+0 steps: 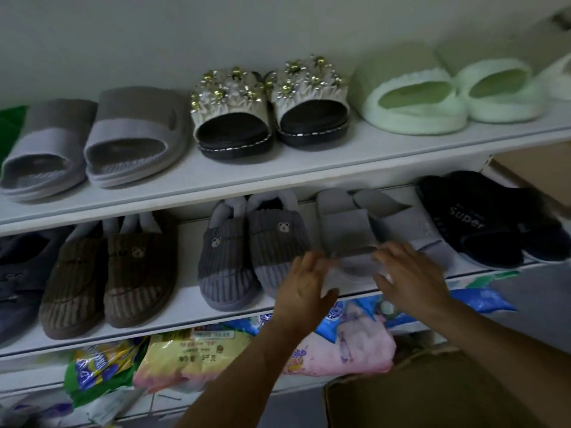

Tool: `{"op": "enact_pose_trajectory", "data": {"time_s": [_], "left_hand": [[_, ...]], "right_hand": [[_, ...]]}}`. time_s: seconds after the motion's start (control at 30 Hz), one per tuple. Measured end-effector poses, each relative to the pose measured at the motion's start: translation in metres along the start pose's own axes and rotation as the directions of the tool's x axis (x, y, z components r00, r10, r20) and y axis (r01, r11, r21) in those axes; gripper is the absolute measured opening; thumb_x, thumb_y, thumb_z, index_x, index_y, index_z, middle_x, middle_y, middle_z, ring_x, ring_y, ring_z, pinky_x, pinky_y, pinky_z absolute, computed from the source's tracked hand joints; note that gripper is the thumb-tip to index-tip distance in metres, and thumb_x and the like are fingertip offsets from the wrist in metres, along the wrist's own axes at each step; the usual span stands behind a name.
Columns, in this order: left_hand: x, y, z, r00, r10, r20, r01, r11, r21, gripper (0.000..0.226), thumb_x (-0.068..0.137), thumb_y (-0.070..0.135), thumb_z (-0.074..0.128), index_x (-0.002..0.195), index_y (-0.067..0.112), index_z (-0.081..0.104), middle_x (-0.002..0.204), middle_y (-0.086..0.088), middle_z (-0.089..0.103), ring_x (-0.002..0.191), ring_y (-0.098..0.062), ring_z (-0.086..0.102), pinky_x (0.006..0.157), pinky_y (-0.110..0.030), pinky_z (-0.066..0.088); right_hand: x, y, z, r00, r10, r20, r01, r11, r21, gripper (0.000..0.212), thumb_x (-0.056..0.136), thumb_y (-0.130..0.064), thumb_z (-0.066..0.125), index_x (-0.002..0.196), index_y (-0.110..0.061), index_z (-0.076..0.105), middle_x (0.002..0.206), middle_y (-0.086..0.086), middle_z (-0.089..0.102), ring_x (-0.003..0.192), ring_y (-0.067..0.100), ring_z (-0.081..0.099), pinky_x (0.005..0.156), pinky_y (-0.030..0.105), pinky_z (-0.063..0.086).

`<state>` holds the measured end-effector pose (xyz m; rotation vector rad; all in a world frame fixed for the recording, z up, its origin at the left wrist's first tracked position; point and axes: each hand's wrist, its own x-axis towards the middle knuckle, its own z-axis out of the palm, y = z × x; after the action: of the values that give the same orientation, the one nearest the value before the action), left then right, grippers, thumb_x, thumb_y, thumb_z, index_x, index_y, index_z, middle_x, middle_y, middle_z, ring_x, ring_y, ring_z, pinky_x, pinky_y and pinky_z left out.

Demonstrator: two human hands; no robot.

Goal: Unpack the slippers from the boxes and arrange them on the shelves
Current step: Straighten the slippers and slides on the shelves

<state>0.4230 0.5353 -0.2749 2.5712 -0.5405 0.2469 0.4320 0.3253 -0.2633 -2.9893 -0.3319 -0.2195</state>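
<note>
**As both hands reach the shelf**

While I watch through the head camera, the left hand [304,285] and right hand [411,279] lie open, fingers straight, touching the toe of a grey slipper [344,230] on the lower shelf [187,267].

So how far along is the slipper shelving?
Done: at least three pairs stand on the upper shelf, four more on the lower shelf. In hand: left hand and right hand touch the light grey pair at the lower shelf's front edge. Left: unclear; the cardboard box hides its contents.
</note>
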Motion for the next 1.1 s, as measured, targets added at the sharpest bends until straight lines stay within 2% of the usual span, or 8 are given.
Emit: {"op": "enact_pose_trajectory", "data": {"time_s": [0.07,0.13,0.23,0.37,0.53,0.7,0.97,1.1], "left_hand": [[0.012,0.016,0.023,0.994,-0.04,0.1,0.042,0.999,-0.022,0.048,0.078,0.03,0.059,0.126,0.023,0.054,0.126,-0.004,0.052,0.109,-0.028,0.054,0.092,-0.033,0.046],[0.023,0.028,0.042,0.982,-0.072,0.177,0.071,0.997,0.012,0.051,0.079,0.031,0.055,0.13,0.025,0.051,0.131,-0.004,0.049,0.113,-0.031,0.053,0.097,-0.036,0.044],[0.035,0.037,0.059,0.969,-0.131,0.209,0.11,0.988,0.112,0.041,0.086,0.028,0.055,0.127,0.027,0.052,0.134,-0.001,0.045,0.114,-0.027,0.051,0.099,-0.032,0.037],[0.043,0.041,0.065,0.975,-0.171,0.142,0.149,0.977,0.155,0.026,0.087,0.017,0.053,0.112,0.025,0.059,0.126,-0.001,0.048,0.106,-0.025,0.055,0.095,-0.03,0.035],[0.043,0.049,0.066,0.979,-0.147,0.143,0.129,0.984,0.126,0.017,0.087,0.019,0.056,0.103,0.021,0.062,0.124,-0.003,0.05,0.101,-0.026,0.057,0.094,-0.031,0.039],[0.045,0.046,0.065,0.972,-0.148,0.182,0.129,0.985,0.114,0.014,0.086,0.019,0.058,0.099,0.022,0.062,0.116,-0.002,0.051,0.095,-0.023,0.059,0.095,-0.031,0.039],[0.049,0.039,0.063,0.978,-0.115,0.177,0.093,0.987,0.13,0.016,0.089,0.015,0.052,0.101,0.021,0.061,0.116,-0.004,0.05,0.094,-0.027,0.058,0.091,-0.032,0.037],[0.047,0.041,0.061,0.972,-0.142,0.187,0.115,0.982,0.152,0.016,0.091,0.021,0.051,0.106,0.024,0.058,0.121,-0.003,0.047,0.097,-0.031,0.057,0.082,-0.034,0.045]], "right_hand": [[-0.011,0.032,0.001,0.994,0.1,0.043,-0.099,0.995,-0.034,0.041,0.054,-0.023,0.082,0.091,-0.015,0.067,0.096,0.009,0.063,0.084,0.035,0.063,0.064,0.042,0.055],[-0.019,0.058,0.002,0.974,0.196,0.117,-0.191,0.98,-0.055,0.046,0.063,-0.028,0.072,0.107,-0.017,0.064,0.114,0.012,0.059,0.098,0.039,0.058,0.078,0.047,0.052],[-0.025,0.083,0.008,0.938,0.255,0.236,-0.253,0.967,-0.041,0.058,0.077,-0.026,0.066,0.132,-0.022,0.049,0.142,0.011,0.038,0.122,0.036,0.044,0.095,0.04,0.046],[-0.021,0.091,0.019,0.96,0.223,0.172,-0.239,0.968,0.078,0.04,0.082,-0.015,0.064,0.121,-0.016,0.06,0.136,0.015,0.047,0.112,0.038,0.053,0.091,0.041,0.049],[-0.006,0.079,0.019,0.968,0.206,0.144,-0.22,0.971,0.091,0.027,0.087,-0.019,0.058,0.113,-0.02,0.061,0.131,0.009,0.05,0.103,0.035,0.054,0.086,0.037,0.049],[-0.008,0.075,0.017,0.966,0.201,0.159,-0.213,0.975,0.057,0.023,0.089,-0.016,0.051,0.111,-0.02,0.06,0.127,0.006,0.051,0.106,0.031,0.052,0.084,0.033,0.046],[-0.008,0.073,0.014,0.945,0.195,0.264,-0.192,0.981,-0.039,0.04,0.088,-0.007,0.05,0.125,-0.024,0.052,0.123,0.006,0.052,0.111,0.028,0.048,0.085,0.031,0.044],[-0.01,0.072,0.009,0.936,0.16,0.314,-0.126,0.984,-0.126,0.053,0.087,-0.009,0.055,0.137,-0.022,0.042,0.129,0.007,0.048,0.118,0.028,0.043,0.088,0.034,0.044]]}}
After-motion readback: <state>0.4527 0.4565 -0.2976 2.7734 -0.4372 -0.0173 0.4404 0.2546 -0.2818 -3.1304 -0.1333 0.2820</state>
